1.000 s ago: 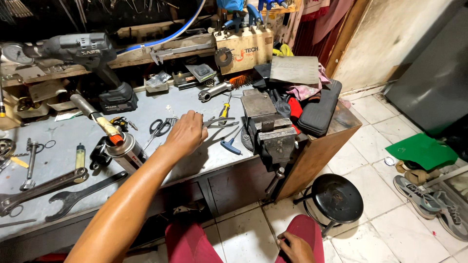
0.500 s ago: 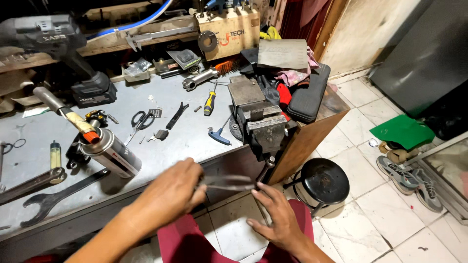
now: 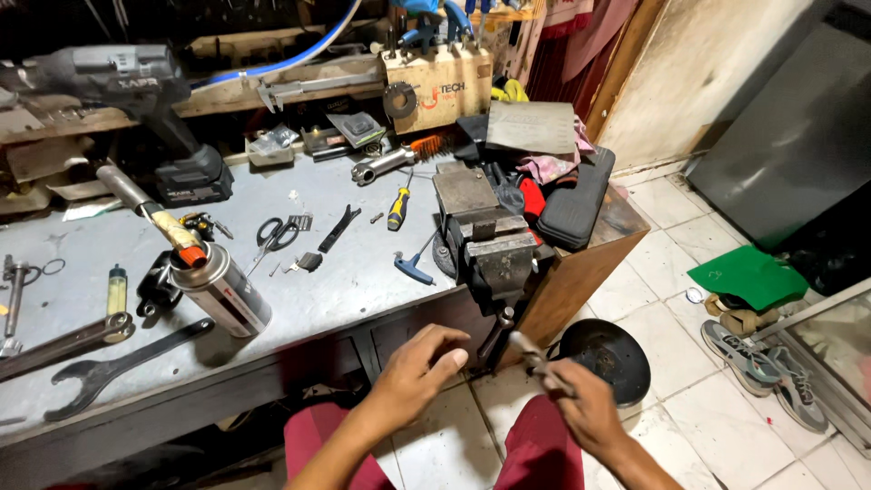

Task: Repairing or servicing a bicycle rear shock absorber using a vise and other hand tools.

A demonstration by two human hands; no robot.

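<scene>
You're getting uneven light: the tiled floor point(image 3: 689, 263) and wall at right are reading bright, while the back shelf point(image 3: 181, 100) is sinking into dark. The grey workbench point(image 3: 82, 245) is catching soft overhead light, and the spray can point(image 3: 220, 290) is throwing a short shadow. The space under the bench is going black. Your right hand point(image 3: 581, 404) and the slim tool point(image 3: 537, 358) in it are smearing with motion blur. Edges are bowing from wide-angle distortion.
</scene>
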